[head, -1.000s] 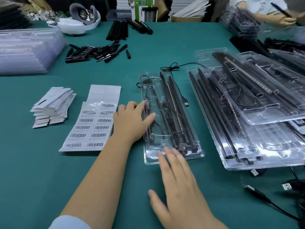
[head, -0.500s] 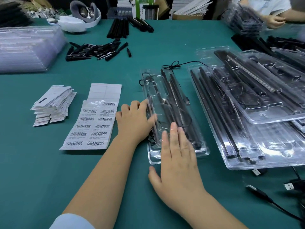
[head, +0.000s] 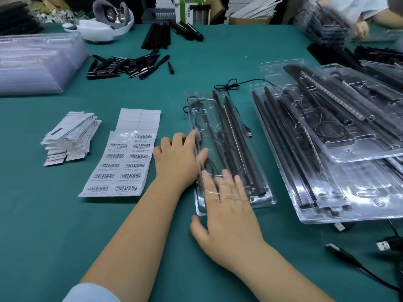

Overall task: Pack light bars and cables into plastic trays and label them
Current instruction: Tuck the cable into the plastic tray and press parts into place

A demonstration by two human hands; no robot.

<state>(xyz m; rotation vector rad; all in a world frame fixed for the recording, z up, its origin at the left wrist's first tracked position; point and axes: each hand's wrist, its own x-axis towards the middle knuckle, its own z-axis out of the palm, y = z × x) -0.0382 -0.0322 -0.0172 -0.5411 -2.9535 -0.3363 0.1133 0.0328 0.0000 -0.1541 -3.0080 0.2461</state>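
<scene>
A clear plastic tray (head: 270,199) lies lengthwise in the middle of the green table. It holds black light bars (head: 236,138) and a thin black cable whose USB plug (head: 249,133) pokes out on its right. My left hand (head: 176,159) rests against the tray's left edge, thumb lying over the plastic. My right hand (head: 227,216) lies flat on the tray's near end with fingers straight; the fingertips look blurred behind plastic glare. A sheet of barcode labels (head: 125,160) lies just left of my left hand.
A pile of white cards (head: 69,136) sits further left. Filled trays (head: 327,192) are stacked on the right and empty trays (head: 32,64) at the far left. Loose black parts (head: 126,66) lie behind. USB cables (head: 349,258) trail at lower right. Another person's hand (head: 362,29) works at far right.
My right hand slid forward from the table onto the near end of the tray. My left hand stayed at the tray's left edge.
</scene>
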